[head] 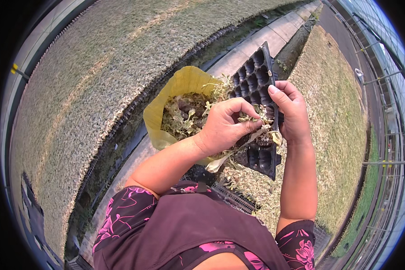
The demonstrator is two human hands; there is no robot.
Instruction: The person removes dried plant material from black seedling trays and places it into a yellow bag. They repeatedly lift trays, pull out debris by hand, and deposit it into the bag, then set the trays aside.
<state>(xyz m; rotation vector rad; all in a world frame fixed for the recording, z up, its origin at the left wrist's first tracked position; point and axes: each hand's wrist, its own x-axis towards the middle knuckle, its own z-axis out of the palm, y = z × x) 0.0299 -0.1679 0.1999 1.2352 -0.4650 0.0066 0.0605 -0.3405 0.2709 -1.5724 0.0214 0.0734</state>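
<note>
My right hand [293,111] grips the right edge of a black plastic seedling tray [250,81], thumb over its rim. The tray is held tilted, its cells facing left. Its upper cells show bare plastic; soil plugs with withered seedlings [264,130] sit in several lower ones. Thumb and index finger of my left hand [227,123] pinch the dried leaves of a seedling at the tray. Just left of the tray stands a yellow plastic bag [152,123], its mouth wide, holding dried plants and dark soil plugs [185,118]. My left hand and forearm cover part of both.
Wide beds of dried seedlings in trays lie to the left [87,87] and right [327,98]. A concrete walkway [273,37] runs between them behind the bag. Below the tray lies a black plastic grid [236,197]. Metal greenhouse framing [388,162] lines the right side.
</note>
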